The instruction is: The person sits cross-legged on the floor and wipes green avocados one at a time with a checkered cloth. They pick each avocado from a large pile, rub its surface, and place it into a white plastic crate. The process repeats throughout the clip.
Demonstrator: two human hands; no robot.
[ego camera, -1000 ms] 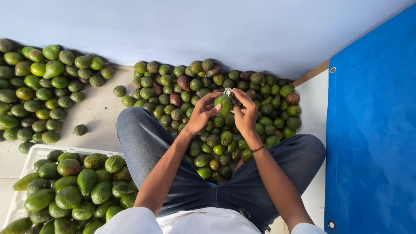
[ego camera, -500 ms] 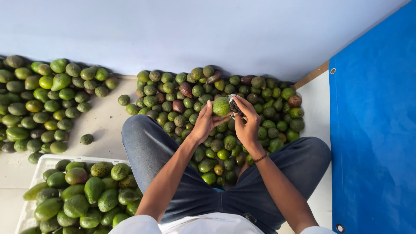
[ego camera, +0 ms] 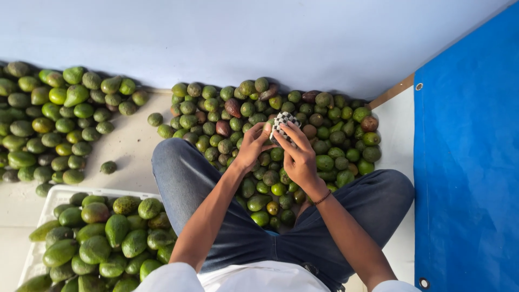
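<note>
White short sleeves, dark blue jeans, thin bracelet [ego camera: 323, 198] (right wrist).

Single view from camera on my head, facing steeply down over my crossed legs [ego camera: 216, 216]. Near: my forearms fill lower centre. Floor [ego camera: 130, 146], wall [ego camera: 243, 38] at top, blue tarp [ego camera: 470, 162] at right edge.

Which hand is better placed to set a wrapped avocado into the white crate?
Left, probably: the left hand is on the same side as the white crate; the right hand grips the checkered wrap.
</note>
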